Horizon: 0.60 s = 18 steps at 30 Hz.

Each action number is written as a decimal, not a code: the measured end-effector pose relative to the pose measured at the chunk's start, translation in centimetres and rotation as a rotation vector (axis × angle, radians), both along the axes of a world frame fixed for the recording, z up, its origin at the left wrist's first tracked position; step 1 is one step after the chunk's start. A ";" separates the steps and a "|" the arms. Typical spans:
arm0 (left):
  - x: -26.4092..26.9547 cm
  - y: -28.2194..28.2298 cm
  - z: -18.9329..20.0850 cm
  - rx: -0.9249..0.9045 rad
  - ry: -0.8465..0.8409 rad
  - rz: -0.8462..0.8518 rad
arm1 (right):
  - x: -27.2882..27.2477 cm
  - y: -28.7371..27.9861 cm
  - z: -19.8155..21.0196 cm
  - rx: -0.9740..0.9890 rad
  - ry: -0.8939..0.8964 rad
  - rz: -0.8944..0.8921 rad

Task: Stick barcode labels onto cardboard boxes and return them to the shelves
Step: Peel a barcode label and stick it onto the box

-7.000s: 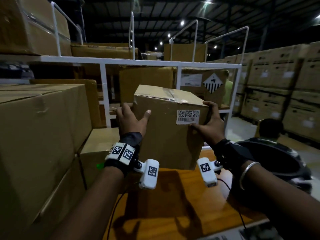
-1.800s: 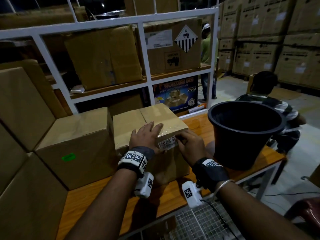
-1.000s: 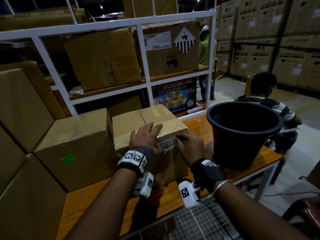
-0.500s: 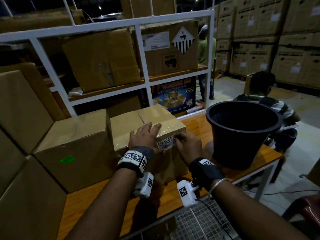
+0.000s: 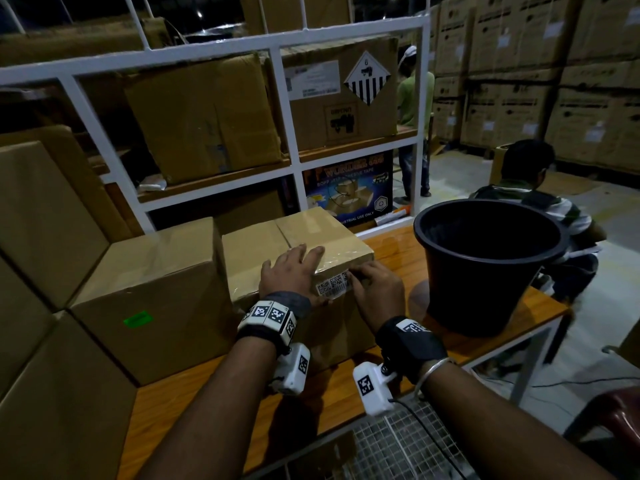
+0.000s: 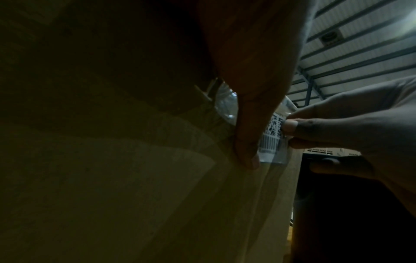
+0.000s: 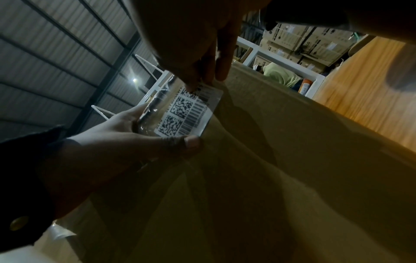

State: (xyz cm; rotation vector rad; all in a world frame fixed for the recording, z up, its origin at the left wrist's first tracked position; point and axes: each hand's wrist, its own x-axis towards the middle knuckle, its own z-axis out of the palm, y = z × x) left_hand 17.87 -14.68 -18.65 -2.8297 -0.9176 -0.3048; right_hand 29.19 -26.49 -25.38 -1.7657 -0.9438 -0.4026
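A taped cardboard box stands on the wooden table. A white barcode label sits under clear tape at the top of its near face. My left hand lies flat on the box top, its thumb down the front beside the label. My right hand is curled, and its fingertips nip the right end of the label. The box's near face below the label is bare.
A black bucket stands on the table right of the box. A larger box with a green sticker touches it on the left. The white shelf frame holds more boxes behind. One person sits beyond the bucket, another stands further back.
Seven seconds ago both hands held the labelled box in the air; it now rests on the table. Over the last second the hands have barely moved at the label.
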 end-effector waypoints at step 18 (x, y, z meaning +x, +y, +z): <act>-0.1 0.2 -0.1 -0.008 0.002 -0.011 | -0.3 0.1 0.1 0.019 0.060 -0.024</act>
